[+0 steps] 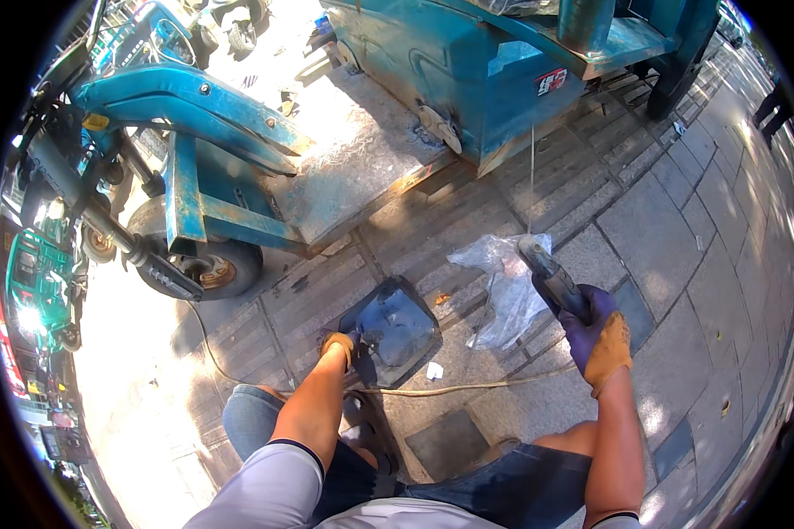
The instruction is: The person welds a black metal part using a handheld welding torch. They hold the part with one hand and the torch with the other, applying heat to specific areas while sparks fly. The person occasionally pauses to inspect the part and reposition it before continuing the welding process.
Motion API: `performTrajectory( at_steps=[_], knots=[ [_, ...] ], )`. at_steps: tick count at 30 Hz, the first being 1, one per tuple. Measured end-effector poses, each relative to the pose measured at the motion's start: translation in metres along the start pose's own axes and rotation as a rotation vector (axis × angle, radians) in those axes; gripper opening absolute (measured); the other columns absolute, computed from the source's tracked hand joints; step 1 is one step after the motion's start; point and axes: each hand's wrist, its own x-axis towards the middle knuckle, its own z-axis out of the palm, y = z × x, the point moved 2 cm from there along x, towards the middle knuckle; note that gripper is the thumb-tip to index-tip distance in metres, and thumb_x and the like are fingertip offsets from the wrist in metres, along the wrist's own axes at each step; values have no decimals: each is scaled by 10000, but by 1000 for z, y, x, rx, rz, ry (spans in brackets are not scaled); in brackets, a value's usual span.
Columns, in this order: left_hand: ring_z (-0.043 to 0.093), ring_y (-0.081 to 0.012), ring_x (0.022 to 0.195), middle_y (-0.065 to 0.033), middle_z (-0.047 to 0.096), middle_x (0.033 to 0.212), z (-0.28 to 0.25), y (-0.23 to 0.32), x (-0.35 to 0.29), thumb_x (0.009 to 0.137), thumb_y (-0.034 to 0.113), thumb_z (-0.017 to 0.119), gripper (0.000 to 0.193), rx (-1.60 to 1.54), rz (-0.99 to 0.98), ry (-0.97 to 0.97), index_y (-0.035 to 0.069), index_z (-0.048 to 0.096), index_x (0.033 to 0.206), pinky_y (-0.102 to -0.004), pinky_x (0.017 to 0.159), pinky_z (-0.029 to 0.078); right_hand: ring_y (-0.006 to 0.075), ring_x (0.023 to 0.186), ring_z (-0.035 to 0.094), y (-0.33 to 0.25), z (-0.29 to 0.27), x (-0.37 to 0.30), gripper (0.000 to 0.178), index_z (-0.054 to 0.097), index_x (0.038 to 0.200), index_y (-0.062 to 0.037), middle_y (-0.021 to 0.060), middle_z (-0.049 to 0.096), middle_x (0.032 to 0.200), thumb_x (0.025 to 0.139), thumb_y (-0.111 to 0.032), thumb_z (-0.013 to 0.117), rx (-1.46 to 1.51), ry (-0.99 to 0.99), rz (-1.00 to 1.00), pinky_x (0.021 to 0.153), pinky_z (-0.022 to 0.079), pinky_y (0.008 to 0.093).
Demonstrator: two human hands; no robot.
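My left hand [337,346], in an orange and dark glove, is at the left edge of a shallow, square, black tray-like thing [399,331] with a shiny, bluish-dark middle. Its dark fingers seem closed on that edge, though they hardly stand out against it. Raised to the right, my right hand [596,339] wears a purple and orange glove. Its fingers wrap round the near end of a long dark grey tool [551,275] with a rounded far end; its exact kind is unclear. A crumpled clear plastic bag [503,304] lies on the paving just left of the tool.
A blue-green cargo tricycle [397,70] stands ahead, with rusty floor edges and a front wheel [216,264] at left. A yellowish cord [468,386] crosses the paving before my knees. A small white scrap [434,370] lies beside the tray. Other vehicles stand far left.
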Motion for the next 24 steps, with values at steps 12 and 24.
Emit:
performTrajectory(
  at_steps=[12, 24],
  knots=[
    [708, -317, 1090, -155, 740, 1145, -19, 104, -49, 784, 504, 742, 481, 299, 217, -140, 106, 791, 1049, -428, 891, 559, 230, 844, 719, 19, -48, -38, 443, 673, 1135, 34, 144, 739, 917, 821, -246, 814, 61, 68, 178, 757, 555, 344],
    [721, -318, 1053, -176, 746, 1099, -13, 113, -83, 793, 445, 749, 430, 316, 359, -147, 94, 786, 1040, -416, 866, 565, 124, 671, 649, -2, -35, -44, 338, 657, 1073, 60, 89, 708, 769, 897, -214, 748, 453, -38, 168, 628, 521, 283]
  ],
)
